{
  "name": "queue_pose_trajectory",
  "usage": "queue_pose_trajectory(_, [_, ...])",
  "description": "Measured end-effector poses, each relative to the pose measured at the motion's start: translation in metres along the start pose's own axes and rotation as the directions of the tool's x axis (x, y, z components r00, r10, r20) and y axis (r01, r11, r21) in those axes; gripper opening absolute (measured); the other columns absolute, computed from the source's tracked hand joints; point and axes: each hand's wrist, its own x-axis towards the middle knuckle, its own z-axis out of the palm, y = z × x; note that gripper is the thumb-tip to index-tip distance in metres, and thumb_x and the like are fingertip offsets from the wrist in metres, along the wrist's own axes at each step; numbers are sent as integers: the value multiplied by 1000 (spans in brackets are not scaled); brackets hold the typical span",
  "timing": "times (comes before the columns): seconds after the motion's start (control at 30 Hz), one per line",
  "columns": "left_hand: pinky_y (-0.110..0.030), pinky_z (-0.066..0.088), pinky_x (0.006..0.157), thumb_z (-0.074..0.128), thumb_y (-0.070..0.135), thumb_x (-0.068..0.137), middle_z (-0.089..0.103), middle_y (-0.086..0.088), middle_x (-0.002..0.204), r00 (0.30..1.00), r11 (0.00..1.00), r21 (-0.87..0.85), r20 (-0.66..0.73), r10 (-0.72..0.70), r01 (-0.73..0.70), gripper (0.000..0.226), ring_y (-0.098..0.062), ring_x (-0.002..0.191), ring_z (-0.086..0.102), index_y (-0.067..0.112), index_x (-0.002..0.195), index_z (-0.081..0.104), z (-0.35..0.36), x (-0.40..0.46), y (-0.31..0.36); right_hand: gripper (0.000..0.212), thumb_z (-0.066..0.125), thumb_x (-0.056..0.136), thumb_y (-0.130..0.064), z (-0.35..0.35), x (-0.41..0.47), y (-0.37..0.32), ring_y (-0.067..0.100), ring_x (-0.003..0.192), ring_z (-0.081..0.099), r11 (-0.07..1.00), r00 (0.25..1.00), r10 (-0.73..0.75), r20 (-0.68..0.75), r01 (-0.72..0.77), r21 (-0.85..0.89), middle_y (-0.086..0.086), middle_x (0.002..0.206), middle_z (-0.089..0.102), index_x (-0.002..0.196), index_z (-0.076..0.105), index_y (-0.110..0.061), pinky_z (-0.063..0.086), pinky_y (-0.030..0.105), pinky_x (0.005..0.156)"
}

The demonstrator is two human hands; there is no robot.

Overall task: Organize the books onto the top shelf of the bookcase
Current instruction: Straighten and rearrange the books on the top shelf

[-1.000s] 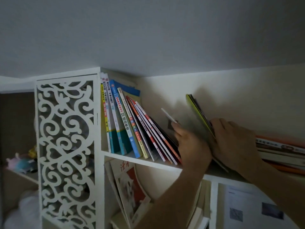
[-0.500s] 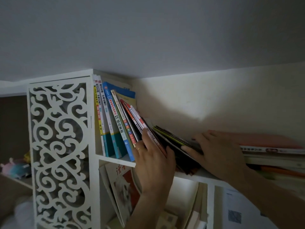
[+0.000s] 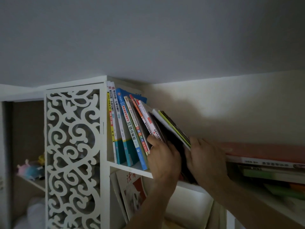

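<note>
Several books (image 3: 125, 129) lean to the left on the top shelf (image 3: 132, 169) of the white bookcase. A bundle of thin books (image 3: 173, 128), dark with a white and a green cover, leans against them on the right. My left hand (image 3: 163, 159) grips the front lower edge of the leaning books. My right hand (image 3: 204, 157) presses flat against the outer side of the thin bundle and holds it up. The lower ends of the thin books are hidden behind both hands.
A flat stack of books (image 3: 267, 161) lies to the right on the same shelf. A white carved side panel (image 3: 72, 154) closes the bookcase's left end. A magazine (image 3: 132, 192) leans in the compartment below. Soft toys (image 3: 31, 167) sit on a lower left shelf. The ceiling is close above.
The thin bundle has swung up from nearly flat to leaning against the row. My right hand pushed it leftward, and my left hand shifted right along the books' front edge.
</note>
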Motion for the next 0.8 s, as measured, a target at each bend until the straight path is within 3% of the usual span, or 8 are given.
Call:
queue_pose_trajectory(0.13, [-36, 63, 62, 48, 36, 105, 69, -5, 94, 981, 986, 54, -99, 165, -161, 31, -19, 69, 71, 17, 125, 33, -14, 43, -10, 23, 67, 93, -36, 19, 33, -56, 32, 59, 66, 952, 971, 238, -27, -227, 205, 9, 71, 67, 88, 64, -13, 34, 29, 54])
queue_pose_trajectory(0.2, [-33, 62, 60, 46, 39, 106, 70, -3, 95, 977, 978, 103, -96, 191, -182, 32, -15, 67, 70, 18, 125, 32, -20, 58, -16, 33, 50, 102, -44, 30, 45, -72, 35, 79, 68, 886, 945, 315, 89, -327, 329, 10, 87, 69, 102, 61, -13, 36, 34, 61])
queue_pose_trajectory(0.37, [-34, 62, 57, 12, 64, 95, 70, -7, 94, 949, 919, 246, 11, 314, -307, 47, -18, 69, 72, 25, 112, 32, -30, 58, -28, 70, 16, 93, -72, 50, 33, -66, 30, 107, 61, 815, 921, 181, 343, -336, 471, 6, 119, 64, 127, 50, -21, 48, 40, 86])
queue_pose_trajectory(0.47, [-33, 63, 69, 3, 64, 98, 71, -7, 109, 925, 838, 402, 75, 372, -369, 67, -17, 84, 73, 19, 133, 36, -38, 55, -41, 74, 20, 92, -70, 53, 23, -55, 30, 121, 50, 807, 887, 59, 458, -313, 501, 7, 136, 52, 148, 37, -25, 43, 42, 99])
queue_pose_trajectory(0.53, [-41, 59, 86, 26, 52, 110, 64, -14, 126, 865, 765, 460, 14, 502, -451, 64, -26, 106, 66, 6, 154, 34, -43, 56, -57, 74, 23, 91, -75, 51, 19, -53, 26, 125, 46, 776, 886, 47, 462, -324, 541, 4, 140, 49, 149, 35, -32, 40, 40, 102])
queue_pose_trajectory(0.6, [-50, 43, 110, 47, 48, 105, 46, -24, 146, 773, 689, 522, -84, 629, -504, 71, -37, 133, 47, 4, 159, 31, -43, 60, -71, 69, 25, 90, -79, 50, 17, -54, 21, 129, 43, 765, 879, 61, 473, -345, 543, -3, 143, 46, 147, 31, -41, 36, 40, 105])
queue_pose_trajectory(0.7, [-56, 20, 126, 41, 52, 104, 2, -18, 171, 836, 821, 358, -165, 524, -444, 81, -31, 159, 4, 7, 163, 9, -39, 70, -78, 85, 44, 75, -88, 46, 16, -54, 23, 133, 40, 750, 838, 42, 544, -386, 538, -8, 146, 40, 146, 20, -47, 35, 51, 110])
queue_pose_trajectory(0.8, [-57, 18, 126, 31, 45, 107, -1, -14, 172, 828, 835, 222, -153, 540, -504, 75, -28, 159, 0, 1, 162, 6, -28, 77, -81, 111, 54, 55, -85, 49, 15, -55, 24, 128, 45, 822, 843, -8, 538, -301, 483, -7, 143, 40, 149, 13, -43, 43, 50, 105])
